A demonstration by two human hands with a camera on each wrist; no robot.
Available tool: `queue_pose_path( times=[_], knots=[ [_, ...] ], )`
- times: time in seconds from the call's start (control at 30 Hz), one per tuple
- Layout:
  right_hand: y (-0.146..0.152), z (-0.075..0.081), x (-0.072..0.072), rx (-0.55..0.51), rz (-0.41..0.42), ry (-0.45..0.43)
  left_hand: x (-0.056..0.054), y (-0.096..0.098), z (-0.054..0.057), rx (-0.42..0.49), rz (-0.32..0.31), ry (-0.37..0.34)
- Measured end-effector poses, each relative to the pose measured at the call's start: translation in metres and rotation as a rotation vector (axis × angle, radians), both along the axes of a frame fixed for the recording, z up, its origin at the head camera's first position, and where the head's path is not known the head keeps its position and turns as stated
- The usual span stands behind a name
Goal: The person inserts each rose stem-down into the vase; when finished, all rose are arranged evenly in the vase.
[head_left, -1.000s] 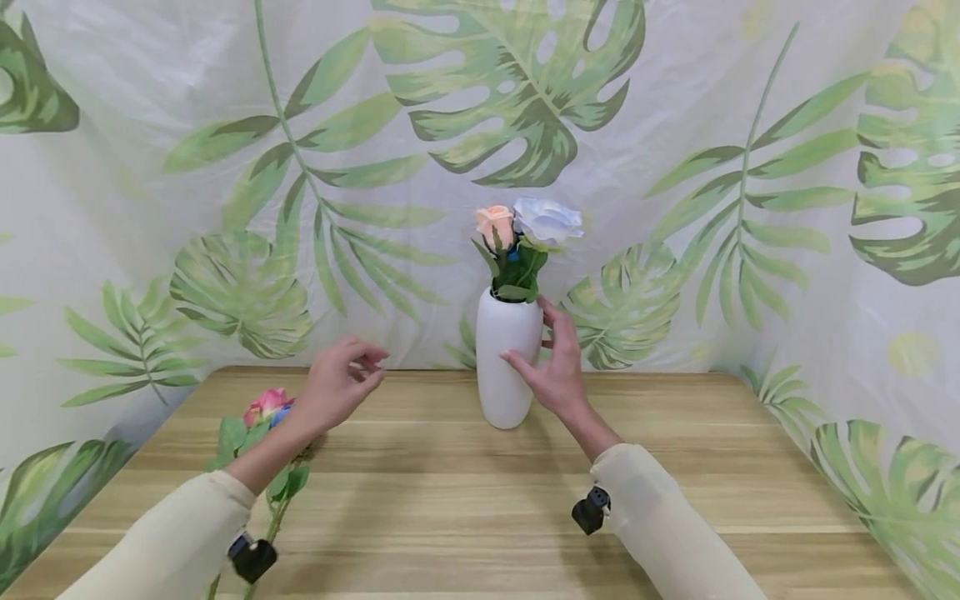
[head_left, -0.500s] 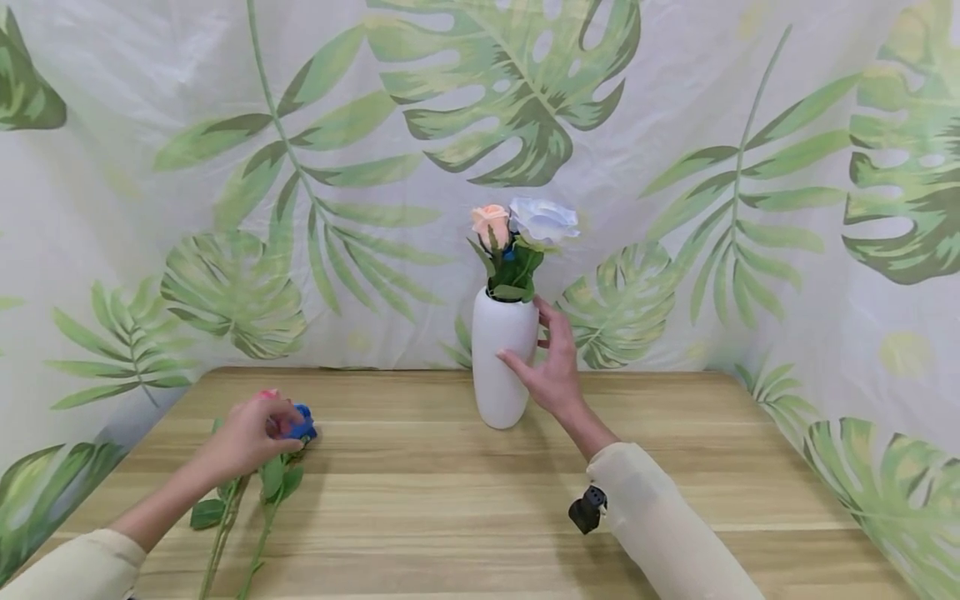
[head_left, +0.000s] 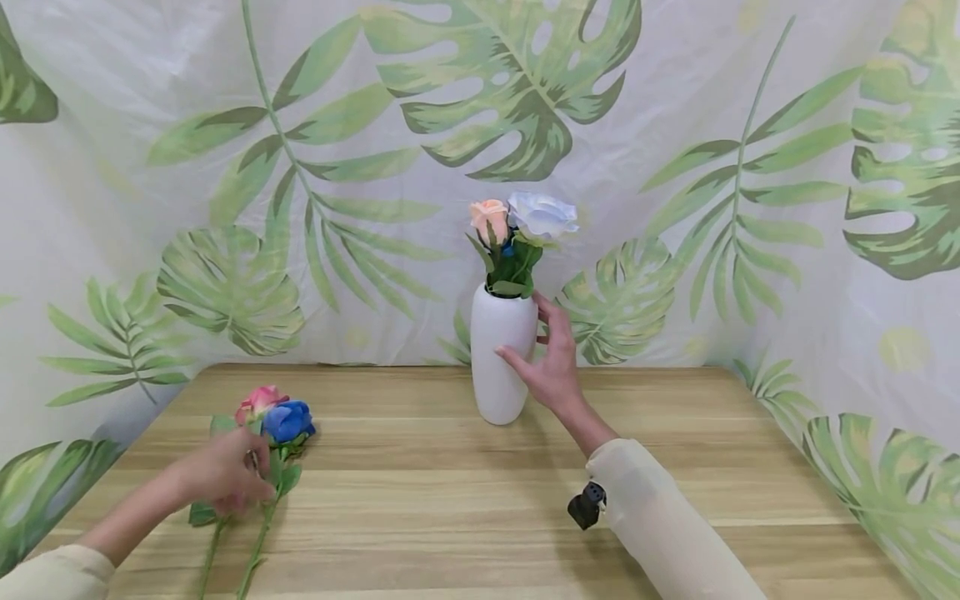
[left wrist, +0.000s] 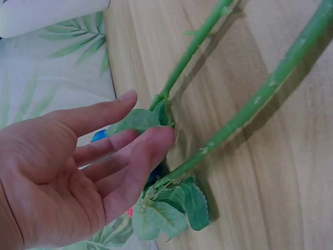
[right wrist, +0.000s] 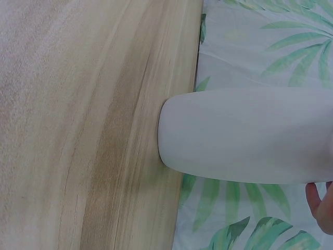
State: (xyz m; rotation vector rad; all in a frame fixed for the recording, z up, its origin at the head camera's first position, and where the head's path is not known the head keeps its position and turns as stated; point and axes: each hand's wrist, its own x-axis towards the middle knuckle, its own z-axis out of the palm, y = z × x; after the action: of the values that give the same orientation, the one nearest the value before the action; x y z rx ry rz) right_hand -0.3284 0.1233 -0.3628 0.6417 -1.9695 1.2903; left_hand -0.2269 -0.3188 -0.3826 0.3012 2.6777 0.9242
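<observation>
My right hand (head_left: 557, 371) holds the white vase (head_left: 497, 358) by its right side, thumb in front and fingers behind. The vase stands upright, with a peach rose (head_left: 490, 222) and a pale blue rose (head_left: 543, 215) rising from it. On the table's left lie a pink rose (head_left: 257, 402) and a blue rose (head_left: 289, 422), stems towards me. Over their stems is my left hand (head_left: 227, 473), slightly blurred. The left wrist view shows its thumb and loosely bent fingers apart, near the leaves (left wrist: 166, 213), with no stem (left wrist: 229, 135) gripped.
The wooden table (head_left: 420, 517) ends at the back against a leaf-printed cloth (head_left: 360, 167), which also hangs at both sides. The vase stands near that back edge. A small black camera (head_left: 587, 505) sits on the right sleeve.
My left hand has moved left and down towards me, passing over the rose heads to the stems. The blue rose now shows fully. My right hand stays on the vase.
</observation>
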Motion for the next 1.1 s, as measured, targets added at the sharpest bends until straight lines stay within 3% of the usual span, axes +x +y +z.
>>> queue_pose_path(
  times=[0.2, 0.53, 0.67, 1.1],
  knots=[
    [0.001, -0.001, -0.001, -0.003, -0.001, 0.004, 0.003, 0.004, -0.004, -0.02, 0.046, -0.12],
    [0.003, -0.005, 0.002, -0.016, 0.003, -0.018, 0.002, 0.014, -0.012, -0.032, 0.115, -0.128],
    [0.003, -0.006, 0.001, -0.015, 0.001, -0.016, 0.002, 0.017, -0.016, -0.034, 0.116, -0.125],
    [0.002, -0.003, -0.002, -0.009, 0.0, -0.009, 0.004, 0.028, -0.013, -0.096, 0.158, -0.175]
  ],
)
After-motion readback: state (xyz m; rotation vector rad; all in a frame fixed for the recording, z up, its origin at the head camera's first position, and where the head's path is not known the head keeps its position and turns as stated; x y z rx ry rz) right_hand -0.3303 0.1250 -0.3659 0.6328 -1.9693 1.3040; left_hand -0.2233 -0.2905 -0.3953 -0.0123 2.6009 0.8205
